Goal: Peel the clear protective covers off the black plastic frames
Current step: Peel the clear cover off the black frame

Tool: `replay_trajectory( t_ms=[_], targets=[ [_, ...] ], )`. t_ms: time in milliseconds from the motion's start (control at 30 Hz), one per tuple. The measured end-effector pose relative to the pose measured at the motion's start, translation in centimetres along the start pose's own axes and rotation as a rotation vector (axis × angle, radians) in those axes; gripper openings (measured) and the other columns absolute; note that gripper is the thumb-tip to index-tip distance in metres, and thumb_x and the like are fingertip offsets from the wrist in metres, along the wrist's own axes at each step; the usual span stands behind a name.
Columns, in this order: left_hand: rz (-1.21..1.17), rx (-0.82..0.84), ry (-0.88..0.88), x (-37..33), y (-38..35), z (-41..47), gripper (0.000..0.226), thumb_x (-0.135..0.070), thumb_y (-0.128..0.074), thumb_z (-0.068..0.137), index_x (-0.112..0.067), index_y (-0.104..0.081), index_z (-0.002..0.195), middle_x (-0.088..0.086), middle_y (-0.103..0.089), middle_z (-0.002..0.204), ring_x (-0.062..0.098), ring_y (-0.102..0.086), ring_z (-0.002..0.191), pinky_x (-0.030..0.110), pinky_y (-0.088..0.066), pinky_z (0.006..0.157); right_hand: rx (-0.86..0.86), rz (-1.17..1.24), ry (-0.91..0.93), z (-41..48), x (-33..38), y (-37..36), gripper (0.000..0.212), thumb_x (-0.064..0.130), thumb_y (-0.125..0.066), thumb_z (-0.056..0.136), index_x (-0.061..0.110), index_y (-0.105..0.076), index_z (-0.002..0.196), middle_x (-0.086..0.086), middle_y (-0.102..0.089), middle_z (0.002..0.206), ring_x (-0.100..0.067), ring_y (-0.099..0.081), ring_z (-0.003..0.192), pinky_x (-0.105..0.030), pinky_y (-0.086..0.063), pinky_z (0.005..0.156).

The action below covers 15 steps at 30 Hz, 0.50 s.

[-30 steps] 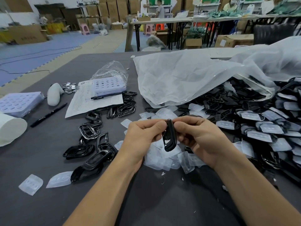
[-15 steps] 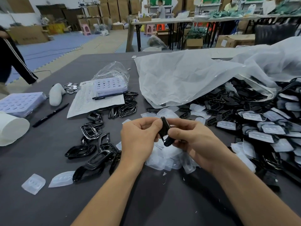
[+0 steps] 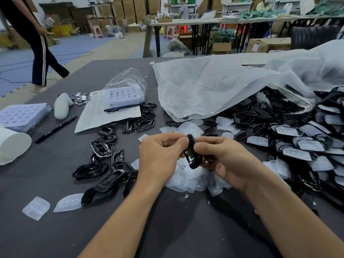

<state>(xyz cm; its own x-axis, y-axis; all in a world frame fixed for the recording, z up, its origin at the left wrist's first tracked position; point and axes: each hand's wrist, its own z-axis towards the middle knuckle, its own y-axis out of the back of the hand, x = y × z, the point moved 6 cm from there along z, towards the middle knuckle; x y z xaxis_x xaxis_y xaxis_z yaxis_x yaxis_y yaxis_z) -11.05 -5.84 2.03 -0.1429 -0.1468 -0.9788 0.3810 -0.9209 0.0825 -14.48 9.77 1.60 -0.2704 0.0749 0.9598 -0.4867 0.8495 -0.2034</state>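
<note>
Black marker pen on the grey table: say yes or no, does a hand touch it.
No: the black marker pen lies far left; left hand and right hand grip a black plastic frame.

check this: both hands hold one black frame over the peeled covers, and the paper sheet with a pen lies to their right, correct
Wrong side: left hand and right hand hold one black frame over the peeled covers, but the head view shows the paper sheet with its pen on their left.

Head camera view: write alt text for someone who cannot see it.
A left hand pinches the top of a black frame and a right hand grips its side, above a dark table. Peeled clear covers lie beneath; bare frames sit left, covered frames are heaped right.
</note>
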Motion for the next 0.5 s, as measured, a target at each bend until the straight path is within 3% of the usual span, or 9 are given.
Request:
replay_trajectory(
  t_ms=[133, 233, 400, 500],
  targets=[
    [-0.075, 0.025, 0.101, 0.6, -0.2, 0.2, 0.014, -0.011, -0.081, 0.085, -0.023, -0.084, 0.079, 0.003, -0.074, 0.063, 0.009, -0.060, 0.050, 0.017, -0.049, 0.053, 0.014, -0.075, 0.008, -0.1, 0.1, 0.1, 0.021, -0.003, -0.064, 0.092, 0.006, -0.081, 0.102, -0.015, -0.075, 0.099, -0.017, -0.061, 0.085, -0.027, -0.039, 0.073],
    [-0.175, 0.093, 0.183, 1.0, -0.4, 0.3, 0.004, -0.009, -0.080, 0.085, -0.010, -0.084, 0.084, 0.004, -0.072, 0.063, 0.008, -0.058, 0.052, 0.016, -0.048, 0.054, -0.029, -0.051, -0.001, -0.1, 0.2, 0.4, 0.020, -0.004, -0.065, 0.090, 0.002, -0.080, 0.101, -0.012, -0.074, 0.090, -0.013, -0.063, 0.075, -0.023, -0.043, 0.066],
    [-0.181, 0.186, 0.245, 1.3, -0.4, 0.3, 0.006, -0.005, -0.082, 0.082, -0.010, -0.083, 0.085, 0.004, -0.072, 0.064, 0.008, -0.063, 0.056, 0.015, -0.050, 0.056, -0.150, 0.043, -0.036, -0.3, 0.2, 1.2, 0.015, -0.005, -0.069, 0.087, 0.007, -0.077, 0.085, -0.013, -0.071, 0.080, -0.021, -0.057, 0.074, -0.032, -0.038, 0.066],
    [-0.197, 0.169, 0.274, 1.6, -0.7, 0.2, 0.013, -0.006, -0.079, 0.085, -0.002, -0.079, 0.098, 0.007, -0.074, 0.070, 0.011, -0.066, 0.059, 0.018, -0.053, 0.060, -0.112, 0.056, -0.045, -0.3, 0.3, 1.0, 0.014, -0.001, -0.068, 0.090, 0.010, -0.076, 0.085, -0.009, -0.072, 0.078, -0.017, -0.062, 0.069, -0.030, -0.047, 0.068]
  ],
)
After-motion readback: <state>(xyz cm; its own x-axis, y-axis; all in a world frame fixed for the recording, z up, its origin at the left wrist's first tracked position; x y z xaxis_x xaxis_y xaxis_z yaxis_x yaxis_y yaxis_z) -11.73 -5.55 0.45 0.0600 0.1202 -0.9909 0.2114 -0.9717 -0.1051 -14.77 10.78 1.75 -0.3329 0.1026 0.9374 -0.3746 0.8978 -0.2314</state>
